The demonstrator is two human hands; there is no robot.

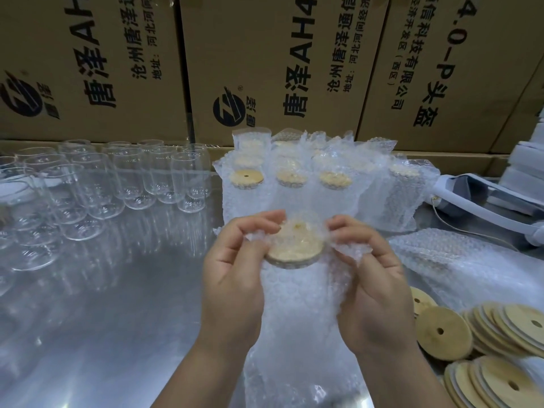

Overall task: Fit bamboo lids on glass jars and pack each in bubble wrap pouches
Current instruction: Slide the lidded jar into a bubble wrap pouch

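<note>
Pinching pouch mouth – left hand, right hand – lidded jar between them.

You wear one camera on your head. It looks forward and down at the table from close above. The bubble wrap pouch is very near, in the middle. The boxes stand far back.

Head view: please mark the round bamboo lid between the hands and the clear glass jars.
Round bamboo lid [294, 251]: head view, top face.
Clear glass jars [134, 178]: head view, one jar's wall.
</note>
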